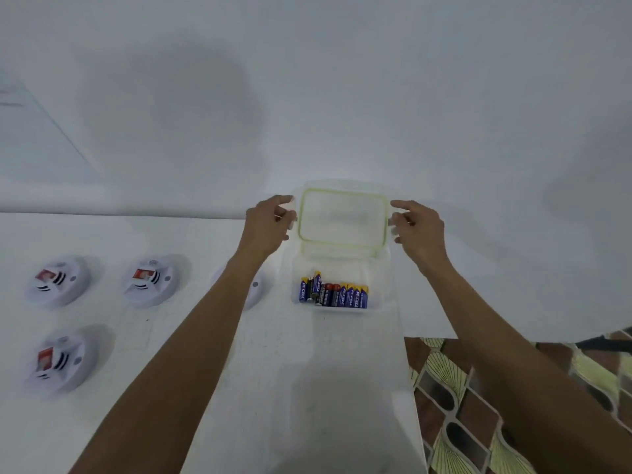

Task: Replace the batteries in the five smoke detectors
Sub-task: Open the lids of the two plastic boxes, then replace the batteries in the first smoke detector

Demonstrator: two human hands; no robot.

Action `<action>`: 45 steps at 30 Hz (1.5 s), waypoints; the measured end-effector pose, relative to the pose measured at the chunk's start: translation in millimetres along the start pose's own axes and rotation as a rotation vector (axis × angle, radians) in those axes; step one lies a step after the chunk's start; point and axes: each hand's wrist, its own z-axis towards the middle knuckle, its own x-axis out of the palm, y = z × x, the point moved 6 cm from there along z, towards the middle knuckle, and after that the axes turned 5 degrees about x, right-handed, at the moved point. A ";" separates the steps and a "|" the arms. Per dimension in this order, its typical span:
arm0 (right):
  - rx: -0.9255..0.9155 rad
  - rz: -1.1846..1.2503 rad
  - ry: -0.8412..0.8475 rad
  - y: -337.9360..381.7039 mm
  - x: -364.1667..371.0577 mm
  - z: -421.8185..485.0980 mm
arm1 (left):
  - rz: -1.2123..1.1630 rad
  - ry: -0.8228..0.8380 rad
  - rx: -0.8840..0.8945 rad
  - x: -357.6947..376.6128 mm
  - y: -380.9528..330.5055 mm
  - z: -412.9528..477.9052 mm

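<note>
White table against white wall, patterned floor, raised lid

One smoke detector mostly behind the left forearm, battery labels blurry.

- "PK CELL" in white lettering runs along the blue-and-gold batteries lying in a clear container.
- Print on the dark batteries among them is too blurred to read.
- Red labels on the smoke detectors are illegible.
</note>
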 end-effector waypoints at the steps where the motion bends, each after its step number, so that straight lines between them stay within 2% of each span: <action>1: 0.014 -0.024 0.018 -3.2 4.7 9.5 | 0.011 0.009 -0.022 4.4 6.2 8.2; 13: 0.144 -0.319 0.110 -46.1 40.3 47.8 | 0.176 0.184 -0.190 37.2 74.4 46.3; 19: 0.093 -0.455 0.067 -45.4 45.9 40.9 | 0.303 0.215 -0.156 36.1 70.2 45.0; 23: 0.026 -0.523 0.027 -33.6 43.1 31.3 | 0.427 0.164 -0.105 14.8 54.4 33.9; 27: -0.107 -0.451 0.002 -7.2 49.2 -1.0 | 0.327 0.114 -0.055 -16.6 40.0 -0.9; 35: -0.240 -0.245 0.230 42.8 117.6 -115.5 | 0.350 -0.018 0.047 -86.0 55.2 -115.1; 39: -0.228 -0.238 0.377 55.0 165.2 -172.2 | 0.358 0.111 0.007 -112.8 81.9 -166.4; 42: -0.131 -0.361 0.516 48.5 202.6 -205.8 | 0.395 0.308 -0.071 -126.4 100.5 -193.2; 45: -0.039 -0.473 0.575 40.0 230.2 -227.5 | 0.437 0.439 -0.059 -131.9 117.8 -207.3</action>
